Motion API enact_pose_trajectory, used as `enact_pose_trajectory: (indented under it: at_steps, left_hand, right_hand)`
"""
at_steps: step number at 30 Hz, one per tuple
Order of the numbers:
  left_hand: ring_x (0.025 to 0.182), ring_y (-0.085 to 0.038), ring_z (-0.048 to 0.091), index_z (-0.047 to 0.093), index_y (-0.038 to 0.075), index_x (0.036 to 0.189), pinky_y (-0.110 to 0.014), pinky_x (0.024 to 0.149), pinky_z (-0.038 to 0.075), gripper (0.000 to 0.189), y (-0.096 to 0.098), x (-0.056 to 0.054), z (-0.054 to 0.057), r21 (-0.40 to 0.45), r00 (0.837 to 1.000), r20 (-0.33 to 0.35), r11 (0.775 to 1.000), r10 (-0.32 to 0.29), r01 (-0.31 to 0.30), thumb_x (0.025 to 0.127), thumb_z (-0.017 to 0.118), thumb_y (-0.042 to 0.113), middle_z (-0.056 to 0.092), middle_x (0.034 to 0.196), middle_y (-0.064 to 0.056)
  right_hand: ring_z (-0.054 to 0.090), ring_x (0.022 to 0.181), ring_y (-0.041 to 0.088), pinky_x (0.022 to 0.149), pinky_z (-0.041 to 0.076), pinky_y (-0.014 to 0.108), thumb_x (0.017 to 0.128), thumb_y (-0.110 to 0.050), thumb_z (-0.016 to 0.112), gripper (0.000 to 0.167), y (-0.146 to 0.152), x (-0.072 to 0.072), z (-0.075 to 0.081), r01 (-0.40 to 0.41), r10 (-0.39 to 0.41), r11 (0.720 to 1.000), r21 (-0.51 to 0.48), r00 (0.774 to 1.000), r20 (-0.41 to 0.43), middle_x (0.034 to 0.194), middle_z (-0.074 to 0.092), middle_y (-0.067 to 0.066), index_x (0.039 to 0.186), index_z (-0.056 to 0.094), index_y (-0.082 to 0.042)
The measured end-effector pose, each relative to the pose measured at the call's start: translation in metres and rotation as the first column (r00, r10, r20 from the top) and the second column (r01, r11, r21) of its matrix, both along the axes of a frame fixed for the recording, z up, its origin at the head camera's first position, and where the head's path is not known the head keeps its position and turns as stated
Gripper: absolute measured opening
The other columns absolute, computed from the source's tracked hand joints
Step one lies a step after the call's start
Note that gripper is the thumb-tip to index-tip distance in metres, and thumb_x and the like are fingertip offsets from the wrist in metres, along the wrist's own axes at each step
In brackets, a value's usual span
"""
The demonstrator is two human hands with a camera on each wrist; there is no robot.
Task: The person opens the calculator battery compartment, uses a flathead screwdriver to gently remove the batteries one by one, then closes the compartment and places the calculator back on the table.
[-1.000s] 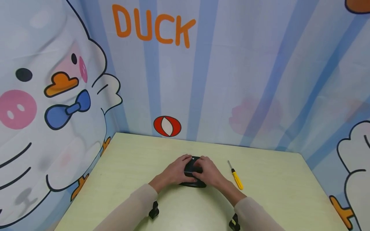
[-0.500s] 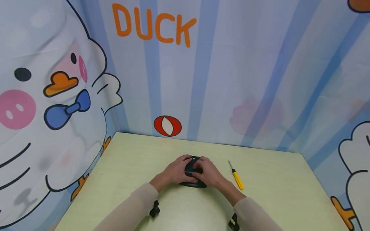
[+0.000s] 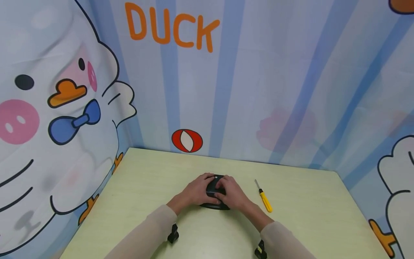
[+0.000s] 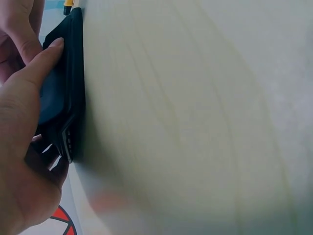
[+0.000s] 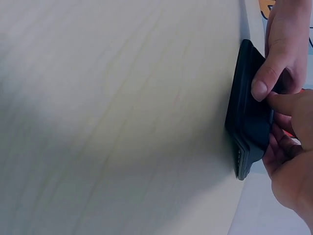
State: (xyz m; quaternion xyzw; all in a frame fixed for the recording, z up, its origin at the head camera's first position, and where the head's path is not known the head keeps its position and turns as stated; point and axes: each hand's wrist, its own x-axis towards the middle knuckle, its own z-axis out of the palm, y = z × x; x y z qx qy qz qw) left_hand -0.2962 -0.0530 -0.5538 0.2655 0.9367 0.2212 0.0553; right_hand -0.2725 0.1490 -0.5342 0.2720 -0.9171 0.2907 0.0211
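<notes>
A black plastic device [image 3: 213, 189] with a wide rounded near edge lies on the table between both hands. My left hand [image 3: 196, 190] grips its left side, the thumb laid along the near part. From the right, my right hand [image 3: 235, 193] holds it with bent fingers over the top, its thumb close to the left thumb. The left wrist view shows a row of small slots along one edge of the device [image 4: 58, 93]. Its underside is hidden in every view. Right of the right hand lies a screwdriver [image 3: 265, 200] with a yellow handle, touched by neither hand.
The pale wooden table [image 3: 145, 172] ends at a fabric backdrop [image 3: 200, 90] printed with cartoon ducks, along its back and both sides. A dark strapped mount [image 3: 173, 233] sits at the left wrist, and a similar mount [image 3: 260, 249] at the right.
</notes>
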Motion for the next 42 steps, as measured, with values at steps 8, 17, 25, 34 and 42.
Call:
enact_pose_trajectory:
  at_steps: [8,17,25,34,42]
  left_hand:
    - [0.149,-0.031,0.043,0.047,0.007,0.16,-0.047,0.117,0.044,0.099,0.0,0.0,0.002,0.003,1.0,-0.007,1.0,0.0,0.0,0.086,0.081,0.063,0.042,0.164,-0.012]
    - [0.149,-0.031,0.043,0.047,0.006,0.16,-0.048,0.117,0.044,0.098,0.0,0.0,0.004,0.022,1.0,-0.003,1.0,-0.004,0.004,0.087,0.082,0.06,0.042,0.164,-0.013]
    - [0.15,-0.033,0.042,0.046,0.006,0.16,-0.048,0.117,0.044,0.098,0.0,-0.001,0.005,0.027,1.0,-0.004,1.0,-0.011,0.011,0.087,0.082,0.06,0.041,0.165,-0.014]
    - [0.149,-0.031,0.044,0.047,0.007,0.16,-0.047,0.118,0.044,0.095,0.0,-0.001,0.003,0.015,1.0,-0.008,1.0,-0.013,0.013,0.087,0.082,0.058,0.043,0.163,-0.013]
    - [0.149,-0.03,0.043,0.047,0.006,0.159,-0.046,0.118,0.043,0.094,0.0,0.0,0.001,0.01,1.0,-0.005,1.0,-0.01,0.01,0.088,0.082,0.057,0.043,0.163,-0.013]
  right_hand:
    - [0.057,0.111,0.029,0.1,0.053,0.05,0.095,-0.012,0.081,0.018,-0.002,0.004,0.002,0.006,-0.003,0.999,0.043,0.998,-0.064,0.111,0.062,0.01,0.106,0.067,-0.006]
    - [0.06,0.108,0.027,0.098,0.055,0.049,0.096,-0.009,0.08,0.017,0.0,0.004,0.004,-0.084,0.093,0.994,0.069,0.985,-0.142,0.112,0.064,0.008,0.11,0.07,-0.007]
    - [0.062,0.116,0.031,0.103,0.055,0.049,0.097,-0.009,0.078,0.015,0.001,0.005,0.008,-0.113,0.135,0.985,0.128,0.975,-0.176,0.116,0.064,0.009,0.112,0.076,-0.007]
    - [0.059,0.124,0.034,0.105,0.053,0.05,0.097,-0.005,0.077,0.022,-0.002,0.009,0.01,-0.162,0.203,0.969,0.187,0.952,-0.228,0.128,0.065,0.015,0.119,0.073,-0.001]
    - [0.06,0.12,0.031,0.103,0.055,0.046,0.097,-0.006,0.077,0.014,-0.003,0.009,0.007,-0.159,0.222,0.958,0.24,0.94,-0.26,0.123,0.064,0.012,0.11,0.071,-0.005]
